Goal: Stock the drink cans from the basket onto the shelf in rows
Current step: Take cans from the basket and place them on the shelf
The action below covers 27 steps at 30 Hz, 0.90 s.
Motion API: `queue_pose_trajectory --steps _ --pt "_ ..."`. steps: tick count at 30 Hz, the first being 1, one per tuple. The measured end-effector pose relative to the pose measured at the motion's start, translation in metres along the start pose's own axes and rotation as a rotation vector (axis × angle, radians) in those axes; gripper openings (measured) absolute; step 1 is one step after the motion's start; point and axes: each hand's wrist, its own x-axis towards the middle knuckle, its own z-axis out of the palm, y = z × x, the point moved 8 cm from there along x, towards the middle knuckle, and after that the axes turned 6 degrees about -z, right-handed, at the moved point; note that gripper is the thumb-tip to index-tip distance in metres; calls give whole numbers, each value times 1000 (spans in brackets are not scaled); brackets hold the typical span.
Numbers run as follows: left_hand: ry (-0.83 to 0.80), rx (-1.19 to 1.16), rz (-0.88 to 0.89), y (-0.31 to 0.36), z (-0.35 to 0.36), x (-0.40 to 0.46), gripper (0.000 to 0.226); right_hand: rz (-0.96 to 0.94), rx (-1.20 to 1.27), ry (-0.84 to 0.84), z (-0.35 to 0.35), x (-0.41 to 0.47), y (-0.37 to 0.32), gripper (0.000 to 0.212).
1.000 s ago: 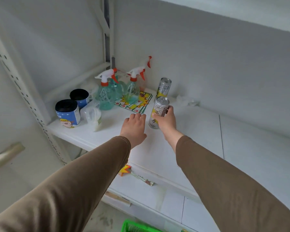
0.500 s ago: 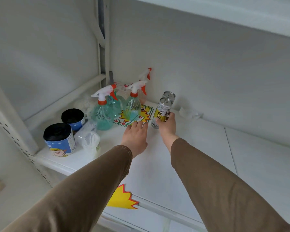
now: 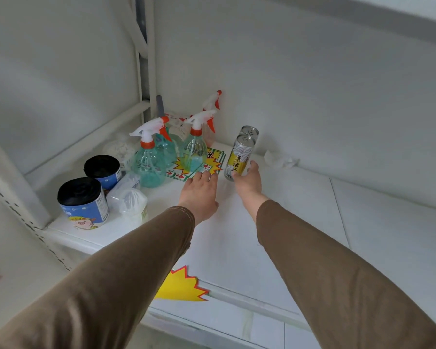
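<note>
White shelf (image 3: 300, 222), pale wall behind. Right fingers (image 3: 237, 174) wrapped round the base of the front can (image 3: 238, 159), thumb up its right side; right hand (image 3: 248, 183) reaching from a brown sleeve (image 3: 337, 273). Can upright, on the shelf or barely off it — cannot tell — and just in front of the back can (image 3: 250, 131), now overlapping it, where a second ago stood clearly nearer and apart. Left fingers (image 3: 205, 175) spread flat, holding nothing, tips now on the edge of the printed card (image 3: 212, 162), further in than before; left hand (image 3: 199, 195) palm down on the shelf. Spray bottles (image 3: 194, 152) left of the cans, standing on the card. Further left, two blue tubs (image 3: 82, 205) and a white packet (image 3: 130, 195), unmoved. Crumpled tissue (image 3: 280, 159) by the wall, right of the cans. Yellow starburst tag (image 3: 179, 285) at the shelf's front edge, more in view than a half-second ago.
</note>
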Motion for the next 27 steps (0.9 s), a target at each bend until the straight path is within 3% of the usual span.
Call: queue_pose_trajectory --steps 9,15,24,27 --pt "26 13 -36 12 -15 -71 80 -263 -278 -109 -41 -86 -1 69" --pt "114 -62 -75 31 -22 -172 74 -525 -370 -170 -80 -190 8 70" --pt "228 -62 -67 71 15 -327 77 -729 -515 -158 -124 -340 78 73" --pt "174 -61 -40 74 51 -362 84 -757 -539 -173 -119 -375 116 72"
